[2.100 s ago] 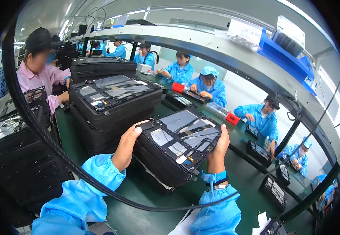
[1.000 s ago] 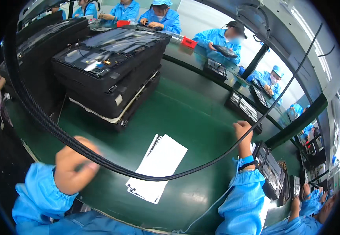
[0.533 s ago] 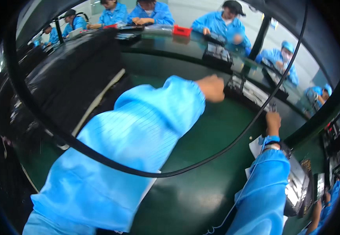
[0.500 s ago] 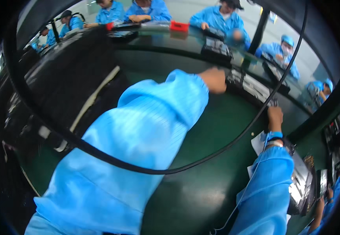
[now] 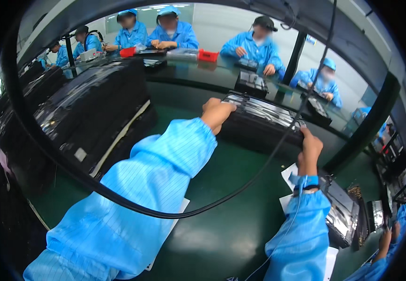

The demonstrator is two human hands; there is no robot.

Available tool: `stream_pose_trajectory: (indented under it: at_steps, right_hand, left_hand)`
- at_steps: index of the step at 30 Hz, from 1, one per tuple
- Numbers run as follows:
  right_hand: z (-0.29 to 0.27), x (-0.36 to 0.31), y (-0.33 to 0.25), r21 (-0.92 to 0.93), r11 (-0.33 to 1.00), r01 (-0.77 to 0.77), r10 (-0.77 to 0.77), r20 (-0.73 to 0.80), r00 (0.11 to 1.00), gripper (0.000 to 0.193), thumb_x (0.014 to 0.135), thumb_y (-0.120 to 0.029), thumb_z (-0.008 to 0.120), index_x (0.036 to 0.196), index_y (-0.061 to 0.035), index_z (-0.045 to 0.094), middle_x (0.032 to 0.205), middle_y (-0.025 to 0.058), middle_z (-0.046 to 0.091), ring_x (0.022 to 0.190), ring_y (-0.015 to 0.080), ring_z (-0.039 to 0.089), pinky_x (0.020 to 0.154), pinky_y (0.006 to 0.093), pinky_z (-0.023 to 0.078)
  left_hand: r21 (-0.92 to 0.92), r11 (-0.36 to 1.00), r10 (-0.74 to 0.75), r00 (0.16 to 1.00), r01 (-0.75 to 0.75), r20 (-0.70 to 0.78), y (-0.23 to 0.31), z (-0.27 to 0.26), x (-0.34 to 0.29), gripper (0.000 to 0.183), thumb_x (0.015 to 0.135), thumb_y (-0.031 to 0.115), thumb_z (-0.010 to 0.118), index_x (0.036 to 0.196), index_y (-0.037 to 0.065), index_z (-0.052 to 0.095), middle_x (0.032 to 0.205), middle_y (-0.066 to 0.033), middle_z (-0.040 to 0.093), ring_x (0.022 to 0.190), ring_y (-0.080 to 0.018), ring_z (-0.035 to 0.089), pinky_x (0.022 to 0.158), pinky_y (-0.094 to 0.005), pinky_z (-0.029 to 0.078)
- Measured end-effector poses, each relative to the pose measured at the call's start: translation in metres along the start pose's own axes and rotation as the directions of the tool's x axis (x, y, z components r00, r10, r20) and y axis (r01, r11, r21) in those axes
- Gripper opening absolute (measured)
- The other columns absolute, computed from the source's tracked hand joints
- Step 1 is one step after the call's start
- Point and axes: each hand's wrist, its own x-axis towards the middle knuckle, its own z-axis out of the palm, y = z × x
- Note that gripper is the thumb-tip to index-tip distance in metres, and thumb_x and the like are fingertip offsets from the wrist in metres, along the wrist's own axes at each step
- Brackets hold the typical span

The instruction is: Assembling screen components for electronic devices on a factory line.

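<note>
A black tray stack (image 5: 259, 129), with silvery flat parts lying in its top, is gripped at both ends across the green tabletop. My left hand (image 5: 217, 114) clasps its left end, thumb over the upper rim and fingers on the side. At the opposite end my right hand (image 5: 311, 143) holds the right edge, thumb up near the rim; some of its fingers are hidden. A band with a thin pale cord (image 5: 297, 210) circles my right wrist.
Tall black tray stacks (image 5: 104, 110) stand at left. A black cable (image 5: 203, 214) loops across the view. At right are a dark post (image 5: 360, 126), a tray of silvery parts (image 5: 341, 210) and white sheets (image 5: 288, 177). Co-workers in blue sit across the bench, near red bins (image 5: 207, 55).
The view has shifted, and the tray stack with both hands now appears farther left. My left hand, blurred before, now shows clearly on the stack's left end. White paper shows beneath my left sleeve.
</note>
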Motion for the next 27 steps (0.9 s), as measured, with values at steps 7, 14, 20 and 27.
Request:
stream_pose_trajectory:
  at_steps: [7, 14, 20, 27]
  right_hand:
    - [-0.07, -0.139, -0.054, 0.421, 0.905, 0.059, -0.112, 0.103, 0.988, 0.033, 0.071, -0.007, 0.063, 0.095, 0.0091, 0.047, 0.086, 0.0109, 0.055, 0.077, 0.0151, 0.053, 0.071, 0.0238, 0.043]
    - [-0.146, -0.239, -0.045, 0.376, 0.904, 0.203, -0.198, -0.053, 0.979, 0.033, 0.076, -0.009, 0.055, 0.104, 0.004, 0.043, 0.097, 0.0085, 0.046, 0.087, 0.0126, 0.046, 0.077, 0.0243, 0.038]
    - [-0.167, -0.27, -0.035, 0.265, 0.884, 0.385, -0.422, 0.099, 0.901, 0.056, 0.067, -0.016, 0.056, 0.115, 0.0033, 0.036, 0.103, 0.0073, 0.039, 0.096, 0.016, 0.037, 0.09, 0.0289, 0.026]
    - [-0.168, -0.271, -0.028, 0.025, 0.855, 0.518, -0.507, 0.252, 0.824, 0.086, 0.056, -0.03, 0.066, 0.123, 0.0049, 0.025, 0.107, 0.0105, 0.03, 0.099, 0.0202, 0.033, 0.09, 0.0308, 0.024]
  left_hand:
    - [-0.164, 0.969, 0.179, 0.982, -0.187, -0.062, 0.067, -0.042, -0.142, 0.061, 0.069, 0.001, 0.061, 0.119, -0.012, 0.029, 0.104, -0.0143, 0.046, 0.096, -0.0175, 0.046, 0.086, -0.0274, 0.035]
    - [-0.052, 0.954, 0.301, 0.933, -0.297, 0.199, 0.06, -0.076, -0.24, 0.071, 0.065, 0.007, 0.069, 0.124, -0.004, 0.03, 0.117, -0.013, 0.039, 0.109, -0.0189, 0.039, 0.093, -0.0298, 0.032]
    - [0.095, 0.925, 0.332, 0.904, -0.367, 0.269, 0.036, -0.101, -0.279, 0.071, 0.064, 0.01, 0.067, 0.124, 0.001, 0.031, 0.106, -0.01, 0.034, 0.099, -0.0183, 0.037, 0.091, -0.0296, 0.032]
    - [-0.026, 0.927, 0.368, 0.891, -0.375, 0.265, 0.021, -0.112, -0.272, 0.077, 0.067, 0.021, 0.068, 0.126, -0.003, 0.025, 0.107, -0.0098, 0.032, 0.102, -0.0179, 0.035, 0.092, -0.0293, 0.028]
